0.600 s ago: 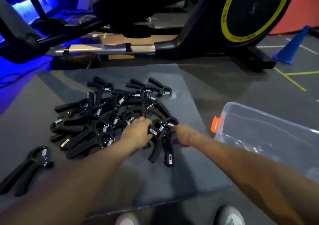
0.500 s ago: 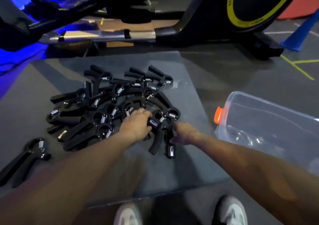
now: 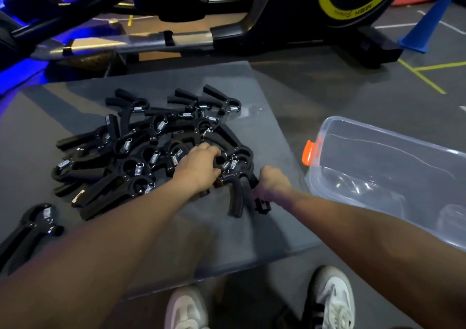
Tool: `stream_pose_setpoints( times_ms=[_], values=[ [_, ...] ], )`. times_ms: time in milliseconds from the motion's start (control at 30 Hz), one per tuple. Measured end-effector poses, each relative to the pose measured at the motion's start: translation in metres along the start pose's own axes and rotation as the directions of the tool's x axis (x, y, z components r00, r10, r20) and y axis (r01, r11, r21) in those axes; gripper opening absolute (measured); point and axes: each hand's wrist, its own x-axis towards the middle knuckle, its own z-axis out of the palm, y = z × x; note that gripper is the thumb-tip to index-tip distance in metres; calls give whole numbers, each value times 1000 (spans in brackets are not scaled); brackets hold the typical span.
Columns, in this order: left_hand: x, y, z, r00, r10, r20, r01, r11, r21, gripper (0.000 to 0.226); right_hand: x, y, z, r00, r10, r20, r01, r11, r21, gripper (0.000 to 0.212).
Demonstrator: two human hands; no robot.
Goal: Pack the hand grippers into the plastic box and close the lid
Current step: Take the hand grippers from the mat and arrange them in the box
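A heap of black hand grippers [image 3: 141, 152] with silver springs lies on a grey mat [image 3: 252, 96]. One more hand gripper [image 3: 32, 225] lies apart at the left. My left hand [image 3: 199, 167] rests on the heap's right edge, fingers curled around a gripper's head. My right hand [image 3: 271, 181] is closed on the handle of a hand gripper [image 3: 237, 192] at the heap's near right corner. The clear plastic box [image 3: 393, 177], with an orange latch [image 3: 310, 152], lies open to the right of the mat. No lid is visible.
A black exercise machine [image 3: 277, 23] with a yellow-ringed wheel stands behind the mat. A blue cone [image 3: 428, 23] stands at the far right. Yellow floor lines run past it. My two shoes [image 3: 330, 301] are at the bottom edge, near the mat's front.
The view has tilted down and closer. Both hands have stayed on the heap's right edge, tightening on the grippers there; the pile and box have not moved.
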Motion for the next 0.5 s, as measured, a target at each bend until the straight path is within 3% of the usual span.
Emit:
stream_pose_setpoints(
  times_ms=[100,167,267,400,500],
  values=[
    [8,33,-3,998,52,-37,-53,998,-40,45,-8,28,-24,997,30,-74,-30,1000,6,7],
    [16,61,0,995,85,-57,-90,993,-77,44,-10,52,-42,991,72,-116,-66,997,48,17],
    [29,108,14,988,139,-60,-146,980,-137,43,-13,93,-72,971,141,-195,-113,982,150,12],
    [51,168,43,983,180,-43,-185,964,-193,41,-6,148,-101,935,251,-249,-188,950,250,32],
    [70,205,71,979,205,4,-200,960,-197,42,9,187,-108,916,326,-235,-246,917,313,23]
  ],
)
